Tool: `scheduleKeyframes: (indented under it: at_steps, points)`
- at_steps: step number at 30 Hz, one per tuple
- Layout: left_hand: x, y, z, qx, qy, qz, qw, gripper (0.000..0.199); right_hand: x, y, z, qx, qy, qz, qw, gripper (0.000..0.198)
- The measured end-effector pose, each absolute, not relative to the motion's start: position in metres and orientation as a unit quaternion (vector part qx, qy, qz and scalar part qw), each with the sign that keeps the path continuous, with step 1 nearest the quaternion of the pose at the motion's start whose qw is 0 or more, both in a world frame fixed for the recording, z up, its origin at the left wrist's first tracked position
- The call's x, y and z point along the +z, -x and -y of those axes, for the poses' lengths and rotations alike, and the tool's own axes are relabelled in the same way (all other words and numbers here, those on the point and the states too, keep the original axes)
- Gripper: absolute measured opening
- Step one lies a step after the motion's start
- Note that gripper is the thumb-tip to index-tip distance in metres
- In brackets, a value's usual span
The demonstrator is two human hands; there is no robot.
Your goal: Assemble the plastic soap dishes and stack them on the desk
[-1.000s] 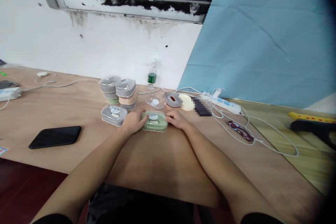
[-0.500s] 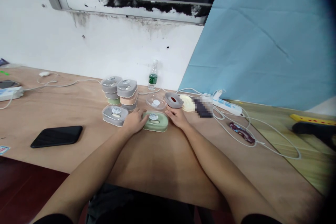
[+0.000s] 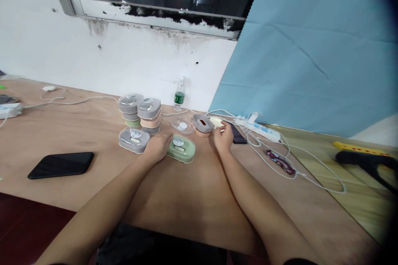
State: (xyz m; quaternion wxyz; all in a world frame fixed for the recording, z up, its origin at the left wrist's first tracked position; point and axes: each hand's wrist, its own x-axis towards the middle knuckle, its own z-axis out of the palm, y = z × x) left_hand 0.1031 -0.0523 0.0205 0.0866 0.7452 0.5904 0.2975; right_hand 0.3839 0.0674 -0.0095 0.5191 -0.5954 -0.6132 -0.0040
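A green box with a clear lid [image 3: 183,154] sits on the table in front of me. My left hand [image 3: 158,148] is curled against its left end, and some fingertips are hidden there. Farther right, my right hand [image 3: 224,137] reaches to several stacked cream pieces [image 3: 215,122], its bent thumb and fingers closing at their near right edge. Just left of that hand stands an uncovered grey box [image 3: 202,122] with a reddish-brown slot, on top of a peach one [image 3: 202,133]. A clear lid [image 3: 182,125] with a white round label lies behind the green box.
Left of my left hand are a lidded grey box [image 3: 134,140] and stacked lidded boxes [image 3: 149,108]. A water bottle [image 3: 179,95] stands by the wall. A black phone [image 3: 61,165] lies at left; a power strip [image 3: 264,131], cables and a maroon wrapper [image 3: 280,162] at right.
My right hand has moved right, from beside the grey and peach boxes to the cream pieces. My left hand stays at the green box. The view has shifted slightly.
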Motion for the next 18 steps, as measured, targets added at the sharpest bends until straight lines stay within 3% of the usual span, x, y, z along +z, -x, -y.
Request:
scheduleKeyframes:
  at_steps: [4, 10, 18]
  points:
    - [0.019, -0.103, 0.051, 0.299, -0.75, -0.583, 0.094, 0.038, -0.011, -0.393, -0.073, -0.019, 0.628, 0.61, 0.484, 0.044]
    - [0.02, -0.103, 0.052, 0.302, -0.751, -0.578, 0.101, 0.039, -0.021, -0.4, -0.081, 0.058, 0.669, 0.634, 0.383, 0.047]
    - [0.022, -0.104, 0.056, 0.294, -0.757, -0.575, 0.099, 0.045, -0.025, -0.404, -0.088, 0.057, 0.671, 0.622, 0.4, 0.038]
